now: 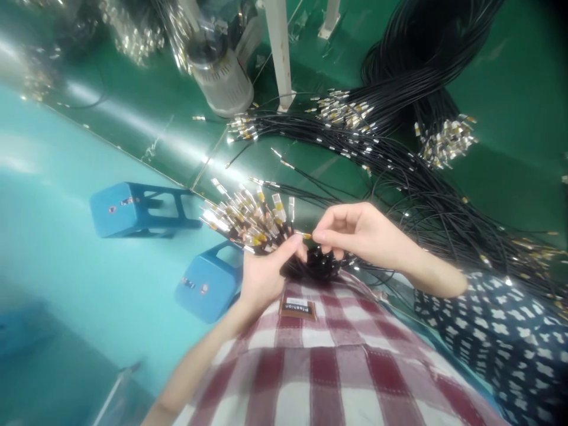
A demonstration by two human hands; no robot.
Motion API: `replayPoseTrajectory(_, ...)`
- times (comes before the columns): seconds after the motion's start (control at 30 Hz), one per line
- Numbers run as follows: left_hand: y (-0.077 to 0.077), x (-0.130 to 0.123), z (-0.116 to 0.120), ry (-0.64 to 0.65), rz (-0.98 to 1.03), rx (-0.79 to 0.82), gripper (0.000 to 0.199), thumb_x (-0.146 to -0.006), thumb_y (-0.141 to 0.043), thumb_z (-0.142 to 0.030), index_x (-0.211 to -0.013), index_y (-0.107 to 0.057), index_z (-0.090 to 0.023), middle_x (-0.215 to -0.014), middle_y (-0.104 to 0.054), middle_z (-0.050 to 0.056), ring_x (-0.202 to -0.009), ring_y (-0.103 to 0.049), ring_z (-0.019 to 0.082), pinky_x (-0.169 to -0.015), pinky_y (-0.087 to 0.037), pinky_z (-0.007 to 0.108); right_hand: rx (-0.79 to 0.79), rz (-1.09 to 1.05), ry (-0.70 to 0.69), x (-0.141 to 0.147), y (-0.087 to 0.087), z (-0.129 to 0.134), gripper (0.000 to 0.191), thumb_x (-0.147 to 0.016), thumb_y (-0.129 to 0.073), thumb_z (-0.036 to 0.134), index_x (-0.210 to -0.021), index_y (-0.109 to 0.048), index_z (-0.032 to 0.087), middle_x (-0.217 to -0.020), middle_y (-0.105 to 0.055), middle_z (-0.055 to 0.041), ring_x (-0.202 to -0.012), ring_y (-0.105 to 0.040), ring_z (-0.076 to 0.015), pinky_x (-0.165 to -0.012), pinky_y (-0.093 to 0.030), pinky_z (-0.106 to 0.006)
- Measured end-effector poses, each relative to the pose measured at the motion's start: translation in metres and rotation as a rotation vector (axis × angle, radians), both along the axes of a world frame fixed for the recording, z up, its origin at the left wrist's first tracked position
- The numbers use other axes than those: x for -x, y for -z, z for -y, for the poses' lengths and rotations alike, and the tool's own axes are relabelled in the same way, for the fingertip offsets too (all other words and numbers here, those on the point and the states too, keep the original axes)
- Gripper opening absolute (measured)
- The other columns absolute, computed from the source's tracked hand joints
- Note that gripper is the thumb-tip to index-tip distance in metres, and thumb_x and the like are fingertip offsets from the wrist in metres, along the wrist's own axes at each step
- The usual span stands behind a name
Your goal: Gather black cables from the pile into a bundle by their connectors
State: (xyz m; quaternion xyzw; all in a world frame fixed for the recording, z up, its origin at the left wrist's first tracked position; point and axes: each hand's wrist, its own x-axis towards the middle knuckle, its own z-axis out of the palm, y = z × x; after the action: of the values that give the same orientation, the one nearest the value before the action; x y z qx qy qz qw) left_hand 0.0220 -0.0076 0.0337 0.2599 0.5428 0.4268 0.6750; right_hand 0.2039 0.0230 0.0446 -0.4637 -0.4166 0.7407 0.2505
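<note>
My left hand [265, 269] is wrapped round a thick bundle of black cables [251, 216] in front of my checked apron. Shiny metal connectors with yellow bits fan out above the fist. My right hand [368, 234] is closed in a pinch, just right of the bundle. Between its thumb and forefinger is the tip of a small cable end [305, 235], whose other part lies against my left thumb. The lower part of the bundle, dark and coiled, is partly hidden behind my hands.
Long black cables [337, 139] with metal ends sprawl over the green floor, and a big coil [421, 71] lies at upper right. Two blue stools [115, 210] [208, 284] stand to the left. A grey cylindrical machine [224, 83] and a white post [279, 53] are beyond.
</note>
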Motion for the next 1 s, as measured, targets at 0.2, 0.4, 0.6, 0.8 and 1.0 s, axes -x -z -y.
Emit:
replayPoseTrajectory(0.2,-0.001,-0.002,-0.001,-0.004,-0.041,-0.006,0.024,-0.076,-0.070,-0.021,-0.054,-0.062,-0.015,-0.054,-0.059,0.002,-0.058,-0.057,0.016,-0.070,-0.048,0.034,-0.169,0.077,-0.042,-0.003,0.007,0.008,0.031,-0.091,-0.058,0.042,-0.084,-0.069,0.014,-0.080,-0.071,-0.0044,-0.072,-0.065,-0.0137,-0.070,-0.053,-0.026)
replayPoseTrajectory(0.4,-0.002,-0.005,-0.004,-0.026,-0.030,0.015,0.023,-0.075,-0.069,-0.019,-0.054,-0.062,-0.016,-0.053,-0.059,0.001,-0.056,-0.057,0.015,-0.071,-0.048,0.034,-0.461,0.314,0.069,0.008,0.009,0.020,0.018,-0.089,-0.061,0.028,-0.080,-0.071,0.017,-0.078,-0.074,-0.0020,-0.070,-0.066,-0.0143,-0.068,-0.050,-0.026)
replayPoseTrajectory(0.6,0.000,-0.005,-0.005,-0.036,-0.024,-0.002,0.026,-0.075,-0.069,-0.019,-0.051,-0.060,-0.016,-0.053,-0.057,0.001,-0.056,-0.056,0.015,-0.069,-0.048,0.033,-0.611,0.479,0.212,0.018,0.010,0.028,0.017,-0.088,-0.062,0.027,-0.076,-0.070,0.018,-0.075,-0.073,-0.0021,-0.069,-0.065,-0.0140,-0.073,-0.048,-0.030)
replayPoseTrajectory(0.8,-0.001,-0.006,-0.006,-0.051,-0.030,0.033,0.026,-0.073,-0.070,-0.021,-0.050,-0.059,-0.016,-0.052,-0.057,0.001,-0.055,-0.056,0.015,-0.069,-0.049,0.033,-0.079,0.069,0.127,0.020,0.009,0.020,0.025,-0.086,-0.062,0.036,-0.071,-0.067,0.016,-0.061,-0.067,-0.0005,-0.054,-0.060,-0.0108,-0.056,-0.048,-0.024)
replayPoseTrajectory(1.0,-0.002,-0.006,-0.004,-0.024,-0.062,-0.007,0.025,-0.074,-0.069,-0.022,-0.052,-0.060,-0.016,-0.054,-0.057,0.002,-0.057,-0.055,0.015,-0.070,-0.049,0.033,-0.686,0.545,0.289,0.027,0.011,0.033,0.013,-0.089,-0.062,0.027,-0.082,-0.070,0.019,-0.081,-0.073,-0.0034,-0.073,-0.065,-0.0151,-0.073,-0.049,-0.030)
